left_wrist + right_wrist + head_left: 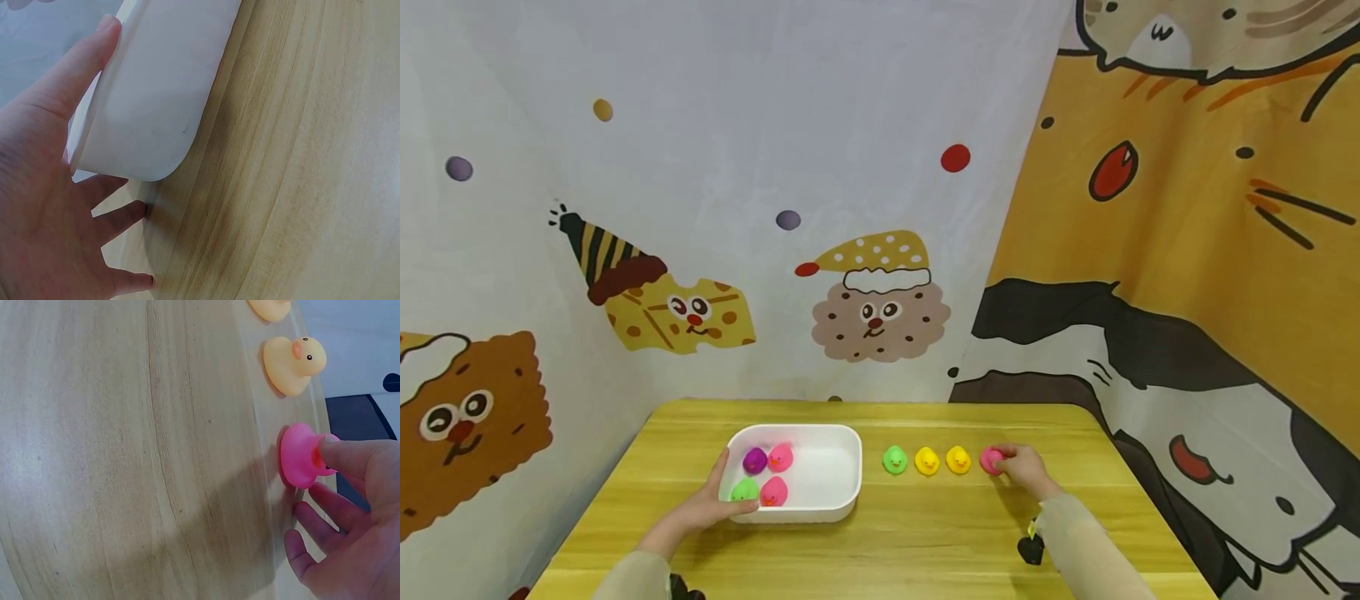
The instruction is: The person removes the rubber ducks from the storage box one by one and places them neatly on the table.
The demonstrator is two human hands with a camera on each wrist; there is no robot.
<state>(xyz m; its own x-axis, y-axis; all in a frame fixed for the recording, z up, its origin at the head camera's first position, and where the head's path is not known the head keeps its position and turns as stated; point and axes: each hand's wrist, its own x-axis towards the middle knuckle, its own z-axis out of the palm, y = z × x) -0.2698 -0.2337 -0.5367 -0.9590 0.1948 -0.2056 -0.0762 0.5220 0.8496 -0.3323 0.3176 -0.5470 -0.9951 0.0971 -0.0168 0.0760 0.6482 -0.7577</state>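
Observation:
My right hand (pixel 1028 471) pinches a pink rubber duck (pixel 299 456) by its head, thumb over the face. That duck sits upright on the table at the right end of a row. To its left stand two yellow ducks (pixel 958 460) and a green duck (pixel 895 460). My left hand (pixel 709 500) grips the near left corner of a white plastic tub (pixel 847 467), thumb over the rim and fingers spread along its left end. Inside the tub lie a purple duck (pixel 755 461), a green duck (pixel 744 490) and two pink ducks (pixel 781 457), all toward the left side.
The wooden table (pixel 910 550) has rounded far corners and carries the tub left of the row. Behind it hangs a white cloth (pixel 760 100) with cartoon prints, and a cloth with large cartoon animals (pixel 1150 250) hangs on the right.

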